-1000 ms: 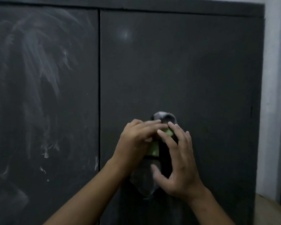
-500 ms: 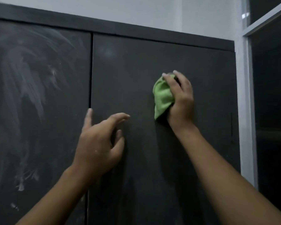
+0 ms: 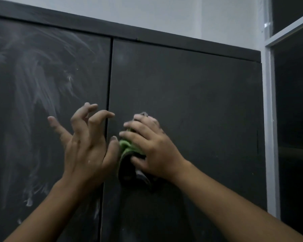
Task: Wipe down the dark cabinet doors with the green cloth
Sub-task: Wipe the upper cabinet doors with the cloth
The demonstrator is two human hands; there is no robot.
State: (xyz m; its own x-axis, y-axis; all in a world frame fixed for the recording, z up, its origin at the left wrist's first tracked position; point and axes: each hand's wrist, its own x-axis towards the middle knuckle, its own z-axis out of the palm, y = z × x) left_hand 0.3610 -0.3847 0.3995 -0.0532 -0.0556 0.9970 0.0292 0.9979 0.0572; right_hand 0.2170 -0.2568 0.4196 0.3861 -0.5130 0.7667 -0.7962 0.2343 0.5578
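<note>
green cloth (image 3: 129, 147) is bunched into a wad, pressed on the right cabinet door (image 3: 199, 102), about mid-height in view, just right of the seam (image 3: 109, 75) between the doors. Only a small green patch shows. The dark/grey bit below it could be a fold of cloth or door hardware, can't tell.

right hand (image 3: 152, 145): fingers curled over the wad, holding it flat to the panel.

left hand (image 3: 87, 142): fingers splayed and loosely hooked, holds nothing, hangs in front of the seam. Thumb tip is just beside the cloth. Can't tell if it touches the door.

left cabinet door (image 3: 33, 84) is covered in white streaks (image 3: 40, 88), fanned and smeared. The right door looks mostly clean, with faint haze low down.

My read on the risks:
- wad is too small, so contact area is low, coverage is patchy and the fingers drag on the panel
- a loaded cloth re-deposits residue, which would explain the streaks on the left door
- bare left palm on the panel would print fresh marks
- cloth edge could snag in the seam, or pressure near it could push the door

Outward: pale wall (image 3: 164, 14) above, white window frame (image 3: 269, 119) to the right.
</note>
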